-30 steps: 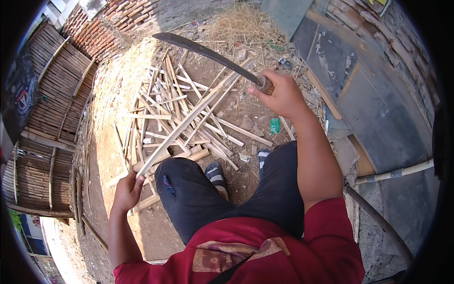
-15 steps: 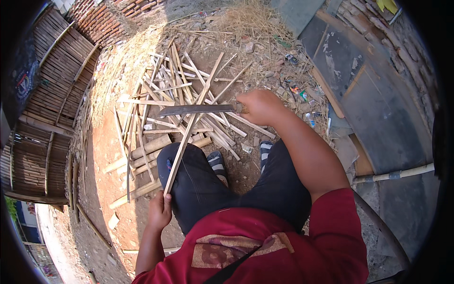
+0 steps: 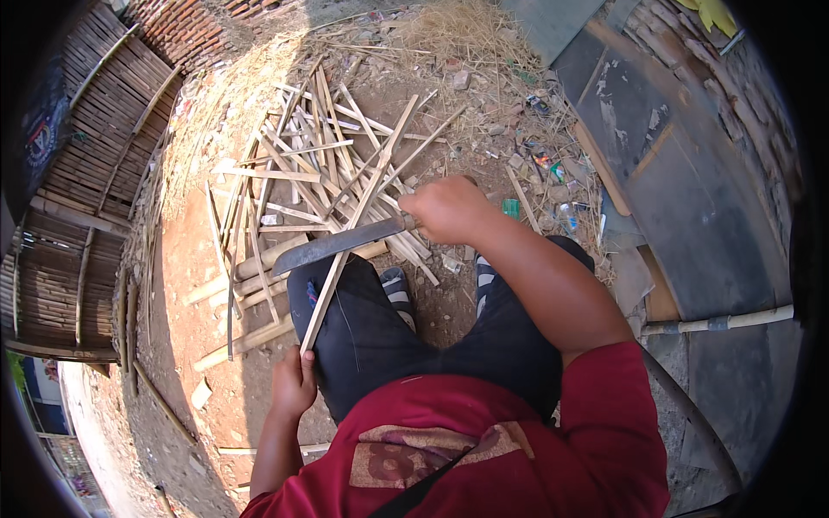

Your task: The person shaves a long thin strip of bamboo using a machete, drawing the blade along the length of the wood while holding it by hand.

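Your right hand (image 3: 445, 210) clenched round handle of machete (image 3: 341, 244); blade runs left, lying across bamboo strip (image 3: 358, 211) above left knee. Your left hand (image 3: 295, 383) grips near end of same strip beside left thigh; strip slants far-right over pile of split bamboo (image 3: 294, 173) on dirt. Woven bamboo fence (image 3: 86, 190) far left; grey slabs (image 3: 682, 173) right

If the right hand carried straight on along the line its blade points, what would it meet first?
The right hand points its machete leftward; first in line is the bamboo strip held by the left hand, seemingly already at contact, though depth is unclear.
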Demonstrator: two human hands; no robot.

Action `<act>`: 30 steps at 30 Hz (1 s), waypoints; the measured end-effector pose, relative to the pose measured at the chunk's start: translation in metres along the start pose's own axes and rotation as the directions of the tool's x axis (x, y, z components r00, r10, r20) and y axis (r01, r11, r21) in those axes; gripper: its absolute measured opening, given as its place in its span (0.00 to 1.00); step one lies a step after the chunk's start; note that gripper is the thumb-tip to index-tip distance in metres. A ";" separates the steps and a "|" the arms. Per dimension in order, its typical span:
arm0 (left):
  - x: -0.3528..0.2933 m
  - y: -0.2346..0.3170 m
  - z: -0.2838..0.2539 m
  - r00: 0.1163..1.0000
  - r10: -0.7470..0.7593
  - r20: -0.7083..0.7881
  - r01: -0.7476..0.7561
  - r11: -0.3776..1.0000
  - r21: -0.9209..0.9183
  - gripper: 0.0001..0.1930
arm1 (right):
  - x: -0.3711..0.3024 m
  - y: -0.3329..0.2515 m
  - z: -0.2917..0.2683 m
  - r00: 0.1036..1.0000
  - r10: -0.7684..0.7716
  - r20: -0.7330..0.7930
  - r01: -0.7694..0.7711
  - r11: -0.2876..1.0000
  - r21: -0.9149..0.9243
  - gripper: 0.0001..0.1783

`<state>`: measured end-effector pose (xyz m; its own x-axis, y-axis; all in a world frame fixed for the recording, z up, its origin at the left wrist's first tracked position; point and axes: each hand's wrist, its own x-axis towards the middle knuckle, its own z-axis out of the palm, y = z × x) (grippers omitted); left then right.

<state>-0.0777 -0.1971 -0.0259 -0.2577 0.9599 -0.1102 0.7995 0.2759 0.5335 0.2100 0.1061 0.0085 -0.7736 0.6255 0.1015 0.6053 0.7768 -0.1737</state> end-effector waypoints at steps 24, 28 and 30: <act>0.000 0.002 -0.017 0.996 0.055 -0.068 -0.066 0.983 -0.174 0.25 | -0.021 0.107 -0.007 0.725 0.658 -0.205 -0.550 0.732 0.403 0.37; 0.008 0.017 -0.017 0.998 0.051 -0.038 -0.058 0.976 -0.209 0.26 | -0.018 0.070 -0.024 0.670 0.701 -0.242 -0.496 0.666 0.557 0.37; 0.013 0.017 -0.013 1.000 0.017 0.020 -0.012 0.970 -0.243 0.24 | -0.019 0.062 -0.029 0.712 0.635 -0.300 -0.426 0.730 0.535 0.32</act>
<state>-0.0747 -0.1803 -0.0080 -0.2332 0.9653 -0.1177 0.6464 0.2443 0.7228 0.2676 0.1442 0.0239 -0.1100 0.9605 0.2555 0.6707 0.2614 -0.6941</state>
